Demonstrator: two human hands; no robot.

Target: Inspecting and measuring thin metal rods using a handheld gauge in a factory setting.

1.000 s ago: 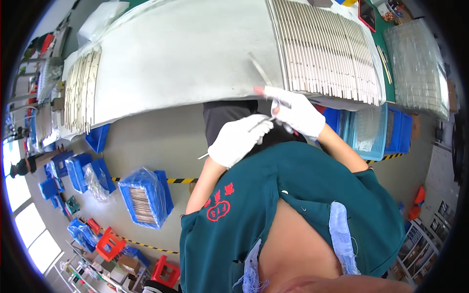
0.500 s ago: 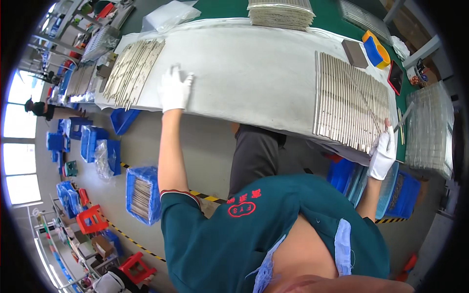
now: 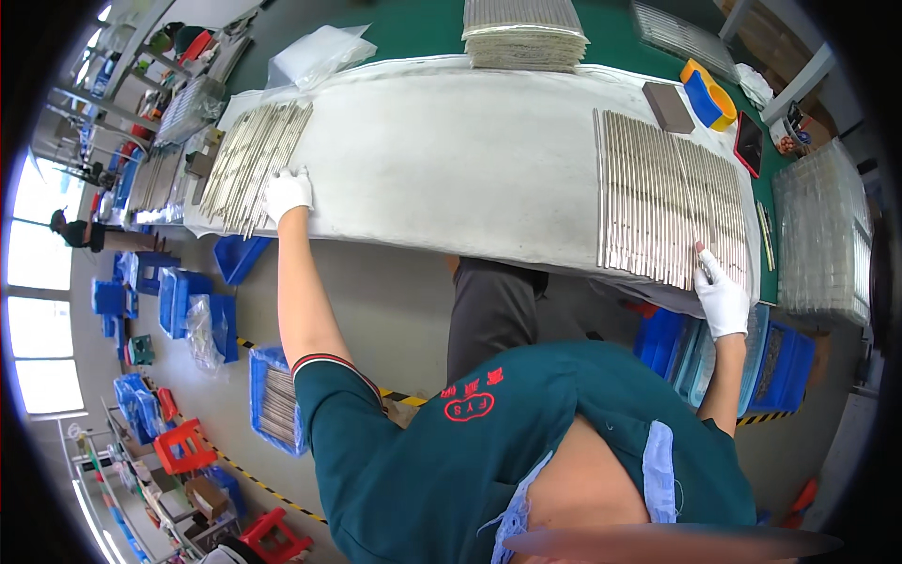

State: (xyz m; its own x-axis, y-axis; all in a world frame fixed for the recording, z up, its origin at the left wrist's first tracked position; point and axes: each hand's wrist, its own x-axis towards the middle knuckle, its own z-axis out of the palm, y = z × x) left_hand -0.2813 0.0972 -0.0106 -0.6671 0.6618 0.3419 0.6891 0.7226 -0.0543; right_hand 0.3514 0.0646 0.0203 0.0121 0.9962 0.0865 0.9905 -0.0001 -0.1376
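Observation:
My left hand [image 3: 288, 195], in a white glove, is at the right edge of a loose pile of thin metal rods [image 3: 252, 160] on the left of the table. Its fingers are slightly bent and apart, touching or just over the outermost rods, and no rod shows in its grasp. On the right, slim metal rods [image 3: 648, 202] lie side by side in an even row. My right hand [image 3: 722, 296], also gloved, rests at the row's near edge. Its bare index fingertip reaches onto the rods, with the thumb side partly hidden.
A white cloth [image 3: 451, 160] covers the table between both groups. Behind it stand a stack of ribbed trays [image 3: 526, 42] and clear plastic bags [image 3: 319, 54]. A grey block [image 3: 668, 107], a blue-and-yellow ring [image 3: 708, 96] and a phone [image 3: 749, 144] sit at the right. Blue bins [image 3: 775, 362] stand below.
My left hand has moved left and nearer, onto the rod pile's edge. A rod that lay slanted under my right hand now lies in line with the row; that hand has shifted slightly left.

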